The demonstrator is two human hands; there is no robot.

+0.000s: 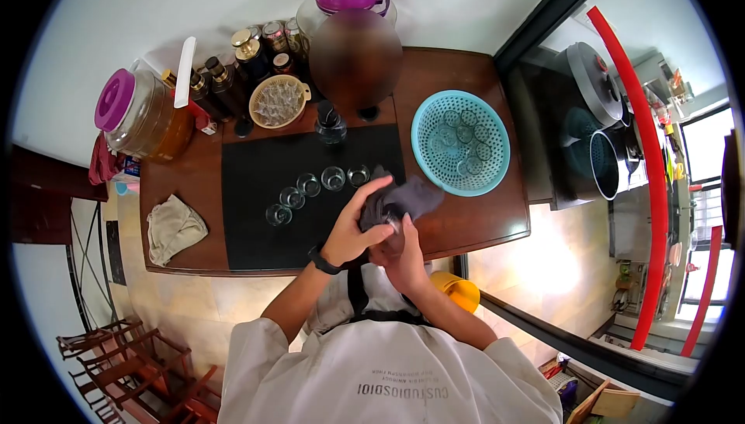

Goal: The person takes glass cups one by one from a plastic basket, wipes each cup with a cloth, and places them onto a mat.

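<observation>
My left hand (pixel 351 228), with a black band on its wrist, grips a dark grey cloth (pixel 415 197) above the front edge of the mat. Bunched in the cloth, between my thumbs, is a small clear glass (pixel 393 224), mostly covered. My right hand (pixel 405 261) closes round the glass from below, its thumb up along the side. Just beyond my left hand, several small clear glasses stand in a slanting row, among them an end glass (pixel 278 214) and a middle glass (pixel 309 185). A light blue colander (pixel 423 152) to the right holds several more glasses.
On the wooden table (pixel 174 183) lie a black mat (pixel 256 168) and a beige cloth (pixel 177 228). Behind are a small basket (pixel 304 92), dark bottles (pixel 226 86) and large jars with purple lids (pixel 116 102). A yellow bin (pixel 458 292) stands below the front edge.
</observation>
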